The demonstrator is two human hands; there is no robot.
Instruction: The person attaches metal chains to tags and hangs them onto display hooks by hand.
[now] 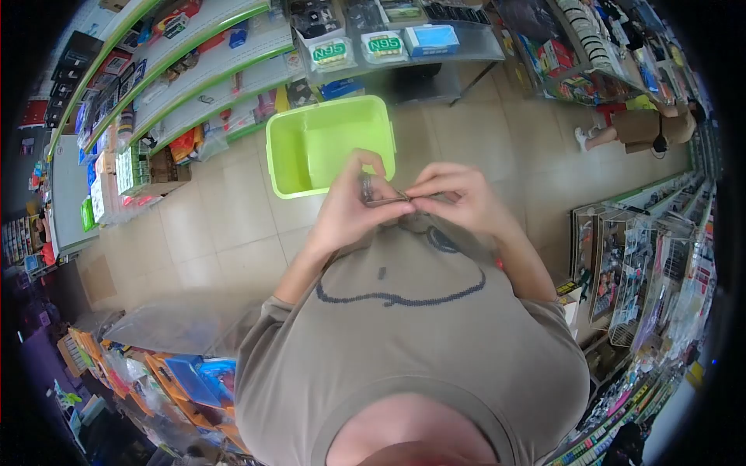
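Observation:
My left hand (pixel 347 203) and my right hand (pixel 465 196) meet in front of my chest, close to the grey-brown shirt (pixel 396 334). Between their fingertips is a small, thin, brownish thing (pixel 392 200), too small to name. The fingers of both hands are pinched together on it. Something clear and shiny (pixel 366 186) shows inside the curl of my left fingers; its kind is hard to see. Just beyond my left hand, a bright green plastic tub (pixel 291 159) appears below me with its open top up and a bare inside.
Shop shelves (pixel 210 74) with green edges run along the upper left. A display table (pixel 474 50) holds N95 packs (pixel 329 53) and a blue box (pixel 431 40). At the right are a person (pixel 641 130) and wire racks (pixel 622 272). Packaged goods (pixel 194 377) stand lower left.

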